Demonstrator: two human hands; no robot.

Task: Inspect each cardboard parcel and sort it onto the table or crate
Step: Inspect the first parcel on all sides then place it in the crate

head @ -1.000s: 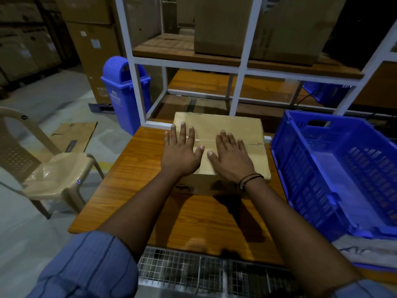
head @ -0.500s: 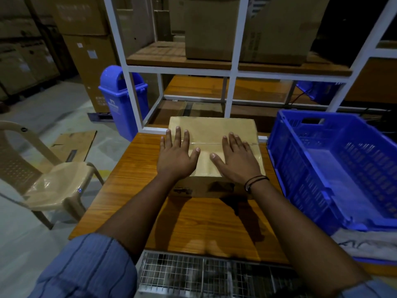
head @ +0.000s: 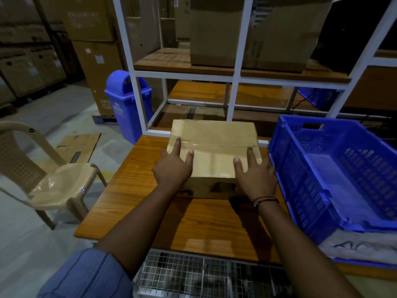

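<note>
Arms outstretched over the table, left hand and right hand press the cardboard parcel, each grip spread apart.

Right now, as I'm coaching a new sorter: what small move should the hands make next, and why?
Probably grip the parcel by its sides and tip it up to inspect its other faces. The left hand and right hand lie flat at its opposite edges, not yet gripping, and it sits flat on the table beside the crate.
</note>
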